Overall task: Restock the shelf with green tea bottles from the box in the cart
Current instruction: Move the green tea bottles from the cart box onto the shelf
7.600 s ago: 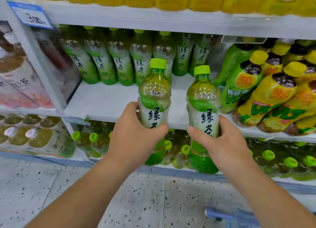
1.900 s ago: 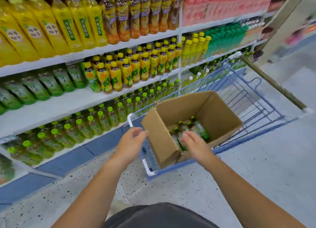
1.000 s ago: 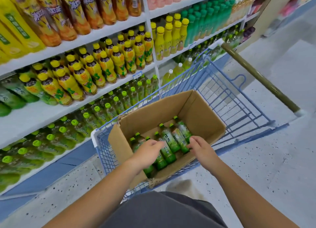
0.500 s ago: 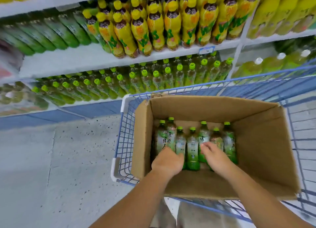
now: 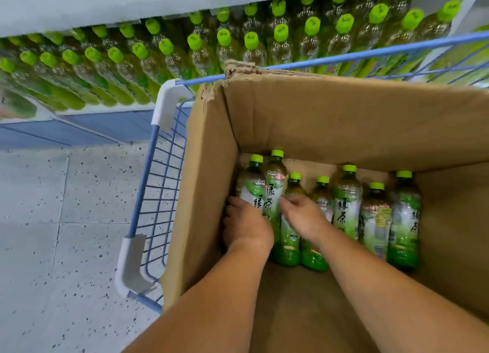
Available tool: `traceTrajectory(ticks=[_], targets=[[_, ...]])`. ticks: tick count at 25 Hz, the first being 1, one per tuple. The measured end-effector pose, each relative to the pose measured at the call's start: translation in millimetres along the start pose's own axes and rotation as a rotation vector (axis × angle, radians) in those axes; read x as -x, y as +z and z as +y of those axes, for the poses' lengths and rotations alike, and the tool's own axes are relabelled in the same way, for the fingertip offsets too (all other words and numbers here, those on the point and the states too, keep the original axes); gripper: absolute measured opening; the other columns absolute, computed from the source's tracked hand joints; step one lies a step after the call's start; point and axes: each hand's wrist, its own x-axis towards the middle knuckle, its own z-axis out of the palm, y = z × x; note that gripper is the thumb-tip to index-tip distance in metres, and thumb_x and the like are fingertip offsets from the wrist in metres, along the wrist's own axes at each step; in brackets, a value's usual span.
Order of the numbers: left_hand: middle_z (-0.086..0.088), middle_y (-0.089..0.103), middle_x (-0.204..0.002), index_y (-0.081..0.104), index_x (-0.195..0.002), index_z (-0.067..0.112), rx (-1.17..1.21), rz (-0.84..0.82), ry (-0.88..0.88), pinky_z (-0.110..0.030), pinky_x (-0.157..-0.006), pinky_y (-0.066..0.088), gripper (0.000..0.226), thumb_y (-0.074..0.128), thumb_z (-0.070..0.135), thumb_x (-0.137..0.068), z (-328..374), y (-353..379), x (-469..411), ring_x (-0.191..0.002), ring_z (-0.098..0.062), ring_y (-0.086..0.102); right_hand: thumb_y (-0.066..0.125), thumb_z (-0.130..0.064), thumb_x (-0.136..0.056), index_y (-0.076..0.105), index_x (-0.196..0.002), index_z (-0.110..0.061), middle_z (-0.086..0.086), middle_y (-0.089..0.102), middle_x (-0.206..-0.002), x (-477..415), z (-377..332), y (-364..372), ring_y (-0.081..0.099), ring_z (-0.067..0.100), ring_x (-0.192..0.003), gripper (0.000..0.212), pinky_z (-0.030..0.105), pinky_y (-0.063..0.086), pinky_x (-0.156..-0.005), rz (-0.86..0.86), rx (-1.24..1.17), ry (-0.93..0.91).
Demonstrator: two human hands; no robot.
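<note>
Inside the cardboard box in the blue cart, the left hand is laid on the leftmost bottle, and the right hand is spread over the third bottle; whether either is gripped cannot be told. The row of green tea bottles is laid lengthwise, caps pointing away toward the shelf.

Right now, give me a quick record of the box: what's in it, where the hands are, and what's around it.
container: cardboard box in blue wire cart
contents: seven green tea bottles lying along far wall
left hand: on leftmost bottle, grip unclear
right hand: resting across the third and fourth bottles, grip unclear
behind cart: shelf of green-capped bottles
</note>
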Motion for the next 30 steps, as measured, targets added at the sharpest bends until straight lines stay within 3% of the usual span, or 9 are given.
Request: traceTrajectory(ticks=[2, 5, 7, 13, 16, 22, 25, 27, 30], targets=[[-0.015, 0.046, -0.144, 0.035, -0.141, 0.006, 0.039, -0.01, -0.018, -0.045, -0.098, 0.046, 0.061, 0.065, 0.032, -0.095, -4, 3, -6, -0.131, -0.036, 0.05, 0.059, -0.045, -0.096, 0.065, -0.126, -0.018, -0.002, 0.06, -0.091, -5, -4, 8, 0.055, 0.01, -0.072, 0.041, 0.023, 0.04, -0.061, 0.075, 0.099, -0.012], [-0.015, 0.05, -0.139, 0.039, -0.133, 0.008, 0.007, -0.017, -0.017, -0.045, -0.094, 0.048, 0.053, 0.065, 0.032, -0.094, -8, 4, -10, -0.128, -0.035, 0.052, 0.07, -0.046, -0.085, 0.073, -0.094, -0.018, 0.002, 0.065, -0.085, -9, -13, 19, 0.063, 0.02, -0.08, 0.03, 0.025, 0.04, -0.063, 0.113, 0.143, 0.033], [-0.014, 0.05, -0.14, 0.038, -0.132, 0.009, -0.027, -0.033, -0.012, -0.044, -0.095, 0.048, 0.053, 0.066, 0.03, -0.093, -11, 5, -11, -0.128, -0.034, 0.052, 0.075, -0.044, -0.079, 0.067, -0.072, -0.016, 0.007, 0.068, -0.081, -14, -21, 24, 0.063, 0.023, -0.073, 0.03, 0.024, 0.038, -0.052, 0.153, 0.164, 0.082], [-0.01, 0.058, -0.131, 0.04, -0.128, 0.009, 0.041, -0.067, -0.119, -0.039, -0.087, 0.052, 0.066, 0.073, 0.044, -0.082, -22, -5, -15, -0.118, -0.032, 0.061, 0.08, -0.05, -0.073, 0.049, -0.054, -0.019, -0.007, 0.046, -0.057, -14, -36, 48, 0.053, 0.018, -0.056, 0.047, 0.02, 0.031, -0.045, 0.284, 0.2, 0.089], [-0.01, 0.061, -0.126, 0.042, -0.128, 0.009, 0.09, -0.081, -0.138, -0.04, -0.089, 0.055, 0.074, 0.076, 0.049, -0.075, -29, -14, -16, -0.113, -0.033, 0.063, 0.08, -0.046, -0.072, 0.051, -0.054, -0.018, -0.008, 0.045, -0.055, -15, -42, 57, 0.04, 0.006, -0.047, 0.044, 0.017, 0.027, -0.041, 0.301, 0.166, 0.102], [0.001, 0.065, -0.105, 0.05, -0.107, 0.02, 0.236, -0.112, -0.108, -0.028, -0.073, 0.05, 0.062, 0.08, 0.05, -0.061, -31, -21, -5, -0.098, -0.025, 0.067, 0.08, -0.038, -0.066, 0.07, -0.076, -0.016, 0.0, 0.07, -0.073, -5, -19, 33, 0.067, 0.016, -0.07, 0.026, 0.023, 0.041, -0.049, 0.083, -0.076, 0.119], [0.014, 0.055, -0.074, 0.048, -0.076, 0.024, 0.349, -0.153, -0.087, -0.023, -0.065, 0.044, 0.046, 0.08, 0.048, -0.054, -27, -25, 7, -0.072, -0.018, 0.061, 0.077, -0.038, -0.068, 0.061, -0.088, -0.022, -0.002, 0.069, -0.085, 11, -1, 4, 0.065, 0.015, -0.076, 0.03, 0.027, 0.049, -0.06, 0.147, -0.148, 0.125], [0.015, 0.056, -0.07, 0.05, -0.075, 0.023, 0.37, -0.172, -0.054, -0.021, -0.061, 0.043, 0.046, 0.077, 0.05, -0.048, -27, -32, 16, -0.067, -0.015, 0.059, 0.076, -0.037, -0.07, 0.054, -0.093, -0.023, 0.004, 0.068, -0.091, 25, 10, -13, 0.066, 0.021, -0.079, 0.035, 0.036, 0.056, -0.068, 0.198, -0.231, 0.142], [0.01, 0.067, -0.075, 0.064, -0.081, 0.019, 0.386, -0.19, 0.064, -0.023, -0.062, 0.048, 0.045, 0.073, 0.047, -0.047, -25, -50, 39, -0.076, -0.015, 0.069, 0.077, -0.034, -0.066, 0.053, -0.105, -0.02, 0.007, 0.069, -0.091, 58, 6, -37, 0.069, 0.021, -0.075, 0.047, 0.03, 0.053, -0.055, 0.246, -0.275, 0.15]])
